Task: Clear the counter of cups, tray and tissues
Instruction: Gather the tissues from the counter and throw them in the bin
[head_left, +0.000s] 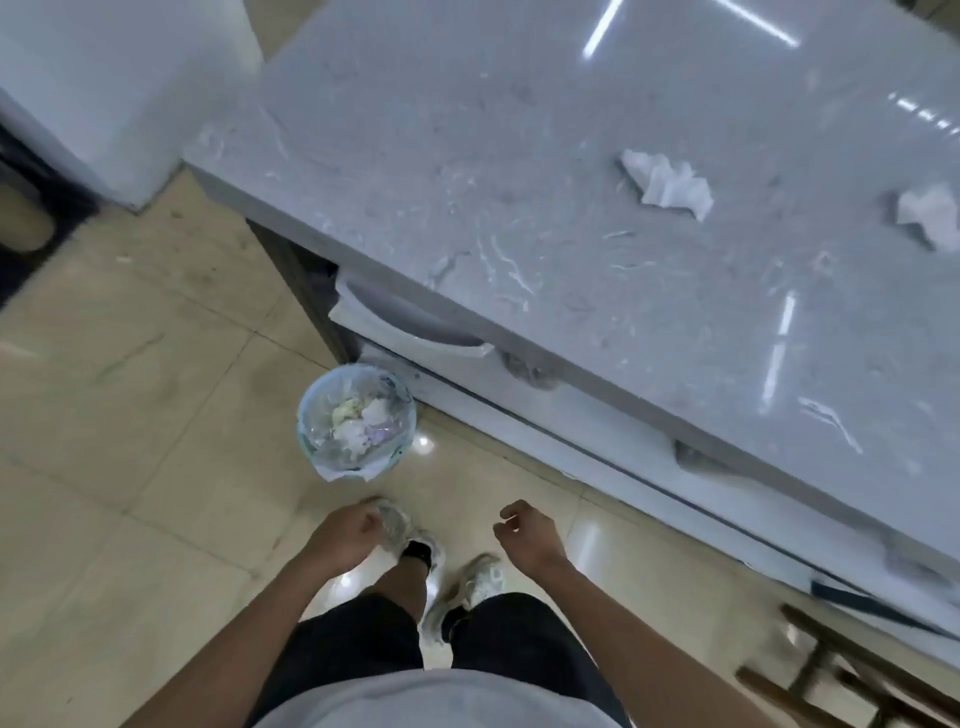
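Note:
Two crumpled white tissues lie on the grey marble counter (519, 130): one tissue (667, 184) right of centre, the other tissue (930, 213) at the right edge of view. No cup or tray shows on the counter. My left hand (345, 535) and my right hand (527, 535) hang low over the floor in front of my legs. Their fingers are loosely curled and nothing is in them. A small round bin (357, 421) lined with a clear bag stands on the floor just ahead of my left hand, with crumpled waste inside.
The counter's front edge runs diagonally from upper left to lower right, with white cabinet fronts (519, 400) below it. A white appliance (104, 78) stands at the upper left. A wooden stool (831, 675) sits at the lower right. The floor is beige tile.

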